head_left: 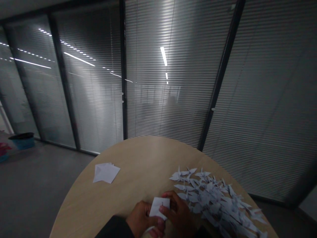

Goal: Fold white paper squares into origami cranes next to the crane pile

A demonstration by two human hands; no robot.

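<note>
Between my two hands, low in the head view, is a small folded piece of white paper (155, 205), roughly square. My left hand (141, 218) grips its lower left side, thumb along the bottom edge. From the right, my right hand (179, 213) pinches it, with the thumb on the face and the fingers behind the upper edge. Another bit of white shows beneath my left hand, too hidden to name. Many white origami cranes (213, 198) lie in a heap just right of my right hand. Flat white paper sheets (107, 173) overlap at the table's left.
The round wooden table (148, 153) has its curved edge on the left, far and right sides. Behind it stands a glass partition with blinds (168, 115) and dark frames. A blue tub (23, 140) sits on the floor at far left, near something red (3, 148).
</note>
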